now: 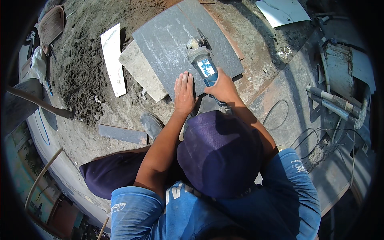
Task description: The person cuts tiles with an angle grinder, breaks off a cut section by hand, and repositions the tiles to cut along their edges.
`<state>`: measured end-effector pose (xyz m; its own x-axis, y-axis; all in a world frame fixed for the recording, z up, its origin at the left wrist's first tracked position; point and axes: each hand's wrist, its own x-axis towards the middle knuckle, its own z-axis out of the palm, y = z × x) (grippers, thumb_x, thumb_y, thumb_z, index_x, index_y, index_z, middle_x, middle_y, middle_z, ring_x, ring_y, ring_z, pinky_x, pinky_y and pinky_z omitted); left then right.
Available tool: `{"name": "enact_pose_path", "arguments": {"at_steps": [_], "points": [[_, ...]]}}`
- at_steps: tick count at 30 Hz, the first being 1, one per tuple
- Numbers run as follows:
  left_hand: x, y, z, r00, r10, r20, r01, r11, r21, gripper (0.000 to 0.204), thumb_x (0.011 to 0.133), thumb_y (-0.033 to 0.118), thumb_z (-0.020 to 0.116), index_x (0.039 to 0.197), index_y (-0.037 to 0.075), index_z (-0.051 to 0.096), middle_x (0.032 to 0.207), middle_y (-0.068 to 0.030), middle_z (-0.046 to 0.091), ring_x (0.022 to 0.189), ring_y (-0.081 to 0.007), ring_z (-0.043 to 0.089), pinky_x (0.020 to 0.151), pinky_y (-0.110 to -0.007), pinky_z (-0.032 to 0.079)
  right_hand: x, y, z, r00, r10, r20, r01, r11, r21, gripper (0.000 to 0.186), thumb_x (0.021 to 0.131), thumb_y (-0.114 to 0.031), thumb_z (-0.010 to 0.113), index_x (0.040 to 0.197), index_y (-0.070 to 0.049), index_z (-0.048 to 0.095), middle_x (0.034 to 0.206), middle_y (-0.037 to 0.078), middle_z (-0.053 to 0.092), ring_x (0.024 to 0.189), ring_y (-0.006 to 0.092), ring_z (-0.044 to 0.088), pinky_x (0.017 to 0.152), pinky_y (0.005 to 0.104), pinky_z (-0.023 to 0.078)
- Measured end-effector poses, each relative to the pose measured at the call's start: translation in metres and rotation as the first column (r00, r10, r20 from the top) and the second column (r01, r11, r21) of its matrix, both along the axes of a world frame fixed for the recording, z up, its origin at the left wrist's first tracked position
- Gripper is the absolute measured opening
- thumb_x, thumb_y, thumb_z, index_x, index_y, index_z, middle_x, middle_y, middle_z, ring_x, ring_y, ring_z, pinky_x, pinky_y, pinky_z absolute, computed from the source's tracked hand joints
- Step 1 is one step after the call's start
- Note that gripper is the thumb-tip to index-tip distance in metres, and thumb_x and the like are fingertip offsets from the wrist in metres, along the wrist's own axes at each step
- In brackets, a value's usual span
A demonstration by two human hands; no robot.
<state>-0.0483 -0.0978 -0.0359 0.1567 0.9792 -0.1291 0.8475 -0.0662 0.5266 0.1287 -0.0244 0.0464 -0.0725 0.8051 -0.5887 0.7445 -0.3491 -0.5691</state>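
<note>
On the grey tile [160,48] before the person [218,168], the left hand [185,94] lies flat near its edge, gripping nothing, while the right hand [223,86] clasps the angle grinder [203,67], apparently for cutting, which next calls for steady guiding.

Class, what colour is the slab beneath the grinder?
The slab is grey, clearest in the head view.

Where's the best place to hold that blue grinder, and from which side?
Probably around the grinder's long blue body, coming from the lower right, where the right hand holds it. That part looks slim enough to wrap around, and it points back toward the person. The thin disc is at the far end, so this hold should stay clear of its edge.
</note>
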Motion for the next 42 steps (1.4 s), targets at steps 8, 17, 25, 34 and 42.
{"name": "enact_pose_path", "arguments": {"at_steps": [8, 17, 25, 34, 42], "points": [[0.001, 0.001, 0.005, 1.000, 0.017, -0.026, -0.017, 1.000, -0.019, 0.110, 0.066, 0.013, 0.092, 0.157, 0.006, 0.031, 0.163, -0.0157, 0.031, 0.154, -0.0374, 0.027, 0.126, -0.051, 0.025, 0.004, -0.004, -0.002, 1.000, 0.008, 0.009, -0.008, 1.000, 0.003, 0.078, 0.068, -0.025, 0.084, 0.132, 0.005, 0.052, 0.117, 0.030, 0.068, 0.114, 0.0454, 0.066, 0.097, 0.0474, 0.053], [0.003, 0.001, 0.005, 1.000, 0.018, -0.024, -0.018, 1.000, -0.011, 0.110, 0.066, 0.013, 0.092, 0.157, 0.006, 0.032, 0.163, -0.0157, 0.031, 0.153, -0.0374, 0.027, 0.126, -0.051, 0.025, 0.006, -0.006, 0.001, 1.000, 0.003, 0.007, -0.003, 1.000, -0.021, 0.081, 0.067, -0.025, 0.085, 0.134, 0.005, 0.050, 0.118, 0.030, 0.068, 0.114, 0.0452, 0.066, 0.097, 0.0472, 0.054], [0.001, 0.001, 0.003, 1.000, 0.007, -0.025, -0.008, 1.000, -0.015, 0.109, 0.066, 0.013, 0.092, 0.157, 0.006, 0.031, 0.164, -0.0161, 0.031, 0.154, -0.0376, 0.026, 0.126, -0.052, 0.024, 0.007, -0.009, 0.003, 1.000, 0.008, 0.021, -0.007, 1.000, -0.029, 0.079, 0.067, -0.025, 0.085, 0.132, 0.005, 0.051, 0.117, 0.030, 0.068, 0.114, 0.0460, 0.066, 0.097, 0.0476, 0.054], [0.001, 0.000, 0.002, 1.000, 0.005, -0.020, -0.005, 1.000, -0.006, 0.110, 0.067, 0.013, 0.091, 0.158, 0.006, 0.030, 0.164, -0.0168, 0.030, 0.153, -0.0383, 0.027, 0.126, -0.052, 0.024, 0.010, -0.013, 0.005, 1.000, 0.001, 0.002, -0.001, 0.999, -0.044, 0.078, 0.068, -0.025, 0.085, 0.132, 0.004, 0.051, 0.119, 0.030, 0.068, 0.115, 0.0461, 0.065, 0.097, 0.0481, 0.054], [0.003, 0.000, 0.003, 1.000, 0.019, -0.015, -0.020, 1.000, -0.006, 0.110, 0.067, 0.012, 0.091, 0.158, 0.006, 0.030, 0.163, -0.0164, 0.032, 0.153, -0.0386, 0.028, 0.126, -0.052, 0.025, 0.013, -0.017, 0.006, 1.000, -0.002, 0.000, 0.002, 0.999, -0.047, 0.078, 0.068, -0.024, 0.084, 0.132, 0.005, 0.050, 0.115, 0.031, 0.069, 0.111, 0.0463, 0.067, 0.096, 0.0480, 0.054]]}}
